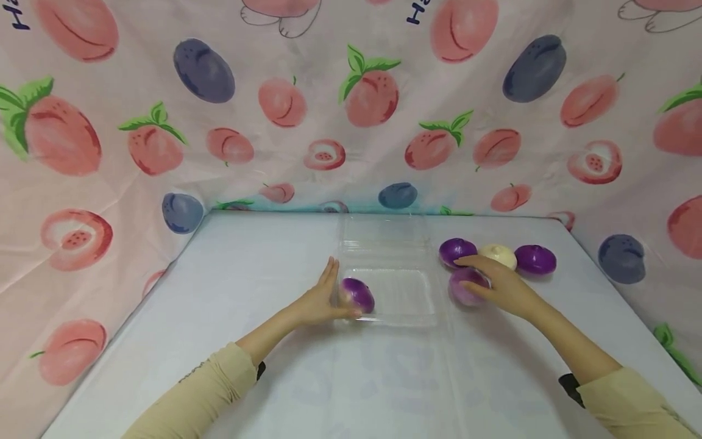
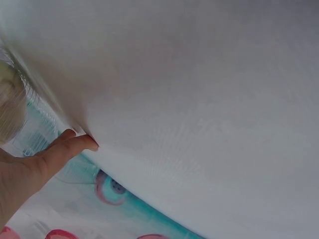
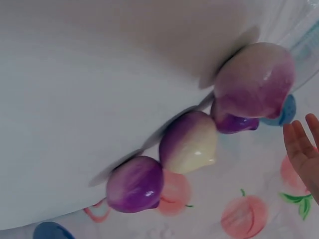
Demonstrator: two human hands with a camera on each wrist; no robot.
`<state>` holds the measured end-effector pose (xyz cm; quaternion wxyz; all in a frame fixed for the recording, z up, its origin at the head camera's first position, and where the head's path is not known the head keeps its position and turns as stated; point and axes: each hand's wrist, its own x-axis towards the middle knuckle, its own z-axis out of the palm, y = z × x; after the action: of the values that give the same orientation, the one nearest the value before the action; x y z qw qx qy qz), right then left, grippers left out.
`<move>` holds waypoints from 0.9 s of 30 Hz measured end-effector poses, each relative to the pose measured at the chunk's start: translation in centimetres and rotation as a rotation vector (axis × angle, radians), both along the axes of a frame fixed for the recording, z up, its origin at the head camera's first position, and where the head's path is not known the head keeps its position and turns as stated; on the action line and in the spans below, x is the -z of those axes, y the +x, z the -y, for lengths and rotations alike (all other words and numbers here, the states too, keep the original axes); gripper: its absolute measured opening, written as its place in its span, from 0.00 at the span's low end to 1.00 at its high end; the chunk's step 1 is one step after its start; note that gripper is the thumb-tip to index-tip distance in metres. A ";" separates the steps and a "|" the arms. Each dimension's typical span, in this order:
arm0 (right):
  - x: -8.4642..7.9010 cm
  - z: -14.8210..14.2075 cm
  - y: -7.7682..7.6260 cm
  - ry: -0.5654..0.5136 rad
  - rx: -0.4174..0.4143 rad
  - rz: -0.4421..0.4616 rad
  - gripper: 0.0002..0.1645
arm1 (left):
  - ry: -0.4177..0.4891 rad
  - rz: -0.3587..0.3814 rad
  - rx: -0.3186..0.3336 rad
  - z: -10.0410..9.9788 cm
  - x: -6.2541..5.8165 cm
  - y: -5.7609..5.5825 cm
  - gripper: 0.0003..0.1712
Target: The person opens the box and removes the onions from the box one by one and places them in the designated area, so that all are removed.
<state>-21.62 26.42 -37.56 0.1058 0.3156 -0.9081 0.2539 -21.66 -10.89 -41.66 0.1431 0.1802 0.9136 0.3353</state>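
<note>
A clear plastic box (image 1: 403,321) lies with its lid (image 1: 384,230) folded back on the white table. Inside its left end rests a purple-and-white onion (image 1: 359,296). My left hand (image 1: 318,303) spreads its straight fingers and thumb against the box's left end; the left wrist view shows its fingers (image 2: 67,149) beside the box. My right hand (image 1: 507,288) is at a pinkish-purple onion (image 1: 465,288) right of the box. In the right wrist view, its straight fingers (image 3: 299,142) stand apart from that onion (image 3: 256,79).
Behind the right hand stand a dark purple onion (image 1: 456,251), a cream-topped onion (image 1: 498,255) and another purple onion (image 1: 535,260) in a row. A fruit-printed cloth (image 1: 329,73) hangs behind the table (image 1: 263,244) and along its sides.
</note>
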 end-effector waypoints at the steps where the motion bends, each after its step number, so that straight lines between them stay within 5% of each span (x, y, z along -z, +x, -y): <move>1: -0.2 0.3 0.0 -0.002 -0.008 0.001 0.23 | 0.002 0.002 0.000 0.0 0.0 0.0 0.72; 14: -1.4 4.6 0.1 -0.028 -0.048 0.124 0.23 | -0.008 -0.024 0.018 0.0 -0.1 -0.3 0.73; 27: -1.7 8.4 0.1 -0.031 -0.002 0.249 0.25 | -0.002 -0.012 0.010 0.0 0.1 -0.2 0.73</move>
<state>-21.47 17.99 -35.89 -0.0032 0.2806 -0.9099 0.3054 -21.82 -10.85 -41.72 0.1394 0.1866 0.9140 0.3323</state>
